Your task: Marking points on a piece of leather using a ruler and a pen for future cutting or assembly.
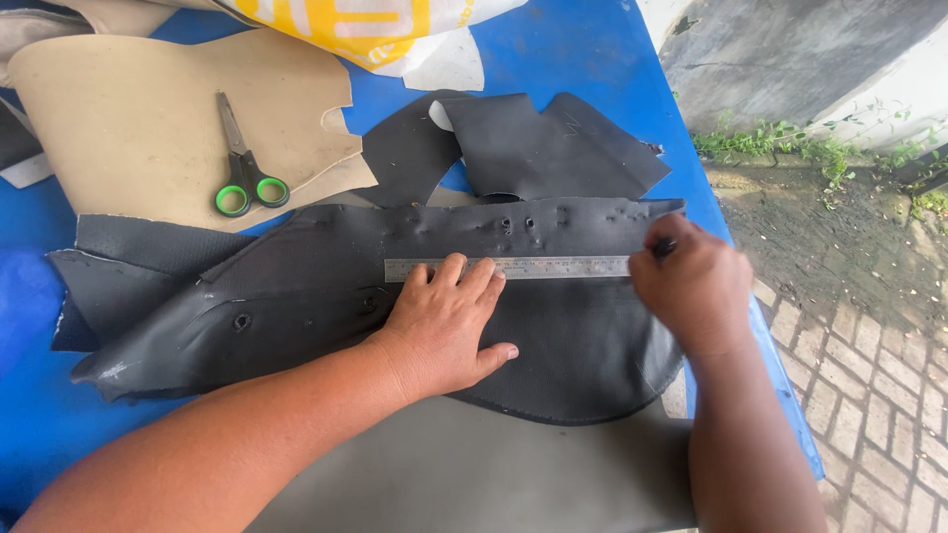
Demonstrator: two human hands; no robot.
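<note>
Blue worktop (pixel 592 59), outdoors; brick paving (pixel 869 395) and a grey wall (pixel 790 49) beyond its right edge. Black leather sheet (pixel 296 296) lies across the worktop middle: matte, fine-grained, curved lower edge, several punched holes. Steel ruler (pixel 553 267) lies flat along the sheet's upper part. Left hand (pixel 444 326), fingers spread, presses flat on ruler and sheet. Right hand (pixel 691 286), closed around a dark pen (pixel 665 247), sits at the ruler's right end. Above the sheet: tan leather piece (pixel 128 118) carrying green-handled scissors (pixel 242 168), plus black offcuts (pixel 553 148).
</note>
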